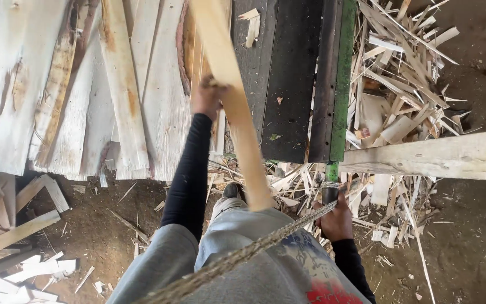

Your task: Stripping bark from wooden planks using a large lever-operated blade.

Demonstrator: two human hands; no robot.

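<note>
Nearest, the right hand (336, 220) is closed round the dark handle (331, 188) of a green lever beside the black machine bed (288, 79). The left hand (208, 97), farther out, clasps a long pale wood strip (237, 112); its long axis runs from above the knee away over the stacked boards (85, 84). Offcuts (400, 84) litter the dirt floor (468, 242) beyond.

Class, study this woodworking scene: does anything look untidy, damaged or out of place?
Yes. Splintered offcuts lie heaped beside the dark machine bed and spill across the dirt floor. The left hand grips a tilted plank; the right hand grips a green lever.
</note>
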